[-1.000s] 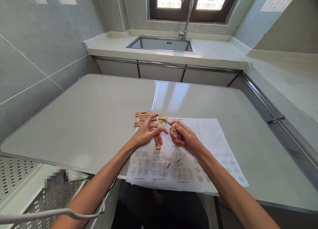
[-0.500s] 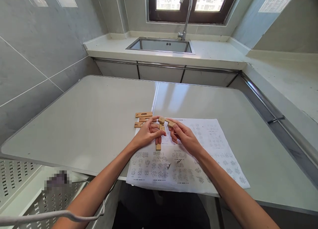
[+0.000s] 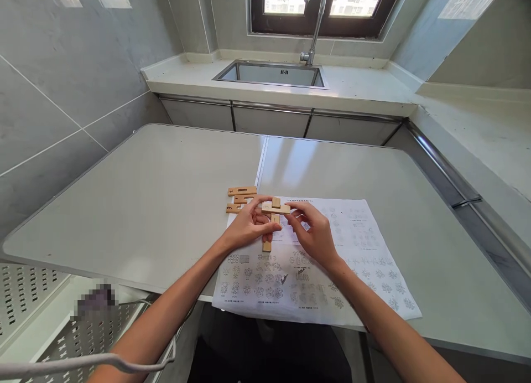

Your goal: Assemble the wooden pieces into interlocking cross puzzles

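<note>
Marks on wooden strips (image 3: 237, 198) and print on paper (image 3: 286, 261) are illegible.

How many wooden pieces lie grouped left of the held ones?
3: the far piece, the middle piece and the near piece, one before another beside the left hand, which may hide more.

Pale wooden bar (image 3: 284, 210), level, crosswise to a second wooden bar (image 3: 275, 220)
</note>
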Demonstrator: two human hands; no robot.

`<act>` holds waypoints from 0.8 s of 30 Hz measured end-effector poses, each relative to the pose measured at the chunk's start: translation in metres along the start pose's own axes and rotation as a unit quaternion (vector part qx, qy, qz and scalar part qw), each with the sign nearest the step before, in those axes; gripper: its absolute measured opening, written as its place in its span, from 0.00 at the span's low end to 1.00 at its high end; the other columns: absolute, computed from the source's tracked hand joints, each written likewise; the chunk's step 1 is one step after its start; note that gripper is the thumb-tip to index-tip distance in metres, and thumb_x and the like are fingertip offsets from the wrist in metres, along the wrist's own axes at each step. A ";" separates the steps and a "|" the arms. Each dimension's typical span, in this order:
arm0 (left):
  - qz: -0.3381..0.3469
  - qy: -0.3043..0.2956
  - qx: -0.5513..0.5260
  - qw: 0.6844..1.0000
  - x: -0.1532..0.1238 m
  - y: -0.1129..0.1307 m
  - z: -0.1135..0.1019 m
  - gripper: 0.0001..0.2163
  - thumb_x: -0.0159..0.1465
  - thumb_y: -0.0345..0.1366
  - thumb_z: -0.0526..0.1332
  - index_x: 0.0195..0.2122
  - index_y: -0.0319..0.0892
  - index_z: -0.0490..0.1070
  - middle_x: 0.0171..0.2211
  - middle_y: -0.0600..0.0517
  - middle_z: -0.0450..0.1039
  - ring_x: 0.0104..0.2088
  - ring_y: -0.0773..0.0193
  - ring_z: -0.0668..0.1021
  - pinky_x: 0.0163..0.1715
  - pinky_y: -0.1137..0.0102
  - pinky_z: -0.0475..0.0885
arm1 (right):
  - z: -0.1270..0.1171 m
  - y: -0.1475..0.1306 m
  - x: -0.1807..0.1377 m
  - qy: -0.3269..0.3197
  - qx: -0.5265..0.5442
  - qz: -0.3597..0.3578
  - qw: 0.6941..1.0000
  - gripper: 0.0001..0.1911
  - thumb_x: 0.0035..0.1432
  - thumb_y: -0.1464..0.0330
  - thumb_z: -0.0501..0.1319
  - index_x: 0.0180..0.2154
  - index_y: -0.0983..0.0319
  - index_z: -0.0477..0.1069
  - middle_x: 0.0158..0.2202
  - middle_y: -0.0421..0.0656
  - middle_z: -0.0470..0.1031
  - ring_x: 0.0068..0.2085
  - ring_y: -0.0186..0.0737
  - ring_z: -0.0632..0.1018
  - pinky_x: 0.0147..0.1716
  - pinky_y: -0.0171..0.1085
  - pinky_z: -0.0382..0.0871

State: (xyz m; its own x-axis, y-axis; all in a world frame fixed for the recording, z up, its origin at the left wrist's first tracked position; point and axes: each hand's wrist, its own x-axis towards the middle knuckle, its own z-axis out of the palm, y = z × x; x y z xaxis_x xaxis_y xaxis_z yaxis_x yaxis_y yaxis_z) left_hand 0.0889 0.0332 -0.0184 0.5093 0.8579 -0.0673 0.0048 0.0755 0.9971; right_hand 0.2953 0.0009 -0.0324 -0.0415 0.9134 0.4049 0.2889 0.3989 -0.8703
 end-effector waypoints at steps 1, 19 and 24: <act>0.002 -0.004 -0.002 1.000 0.000 -0.001 0.000 0.32 0.58 0.44 0.76 0.59 0.44 0.62 0.26 0.57 0.77 0.23 0.66 0.79 0.27 0.72 0.74 | 0.000 0.000 0.000 0.004 -0.012 -0.005 1.000 0.10 0.71 0.62 0.62 0.50 0.54 0.77 0.44 0.46 0.79 0.37 0.44 0.79 0.36 0.43 0.75; 0.011 0.008 -0.017 1.000 -0.001 0.005 -0.002 0.34 0.56 0.41 0.77 0.59 0.43 0.63 0.22 0.59 0.76 0.22 0.65 0.80 0.27 0.71 0.75 | 0.001 0.002 0.000 -0.010 0.019 0.042 0.999 0.15 0.71 0.58 0.62 0.55 0.55 0.75 0.47 0.46 0.80 0.36 0.42 0.79 0.34 0.41 0.74; 0.035 0.125 -0.054 0.990 0.004 0.005 -0.004 0.33 0.55 0.42 0.78 0.57 0.42 0.64 0.28 0.57 0.77 0.20 0.69 0.76 0.24 0.72 0.73 | 0.003 0.003 -0.003 -0.076 -0.020 0.030 0.996 0.11 0.68 0.58 0.65 0.49 0.56 0.74 0.43 0.45 0.79 0.34 0.41 0.77 0.34 0.42 0.74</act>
State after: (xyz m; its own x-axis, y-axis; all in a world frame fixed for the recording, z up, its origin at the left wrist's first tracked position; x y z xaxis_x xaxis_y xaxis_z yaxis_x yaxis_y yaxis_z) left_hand 0.0878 0.0390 -0.0137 0.2763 0.9609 -0.0179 -0.1228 0.0537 0.9910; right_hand 0.2936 0.0001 -0.0373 -0.1675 0.9382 0.3028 0.3325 0.3429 -0.8785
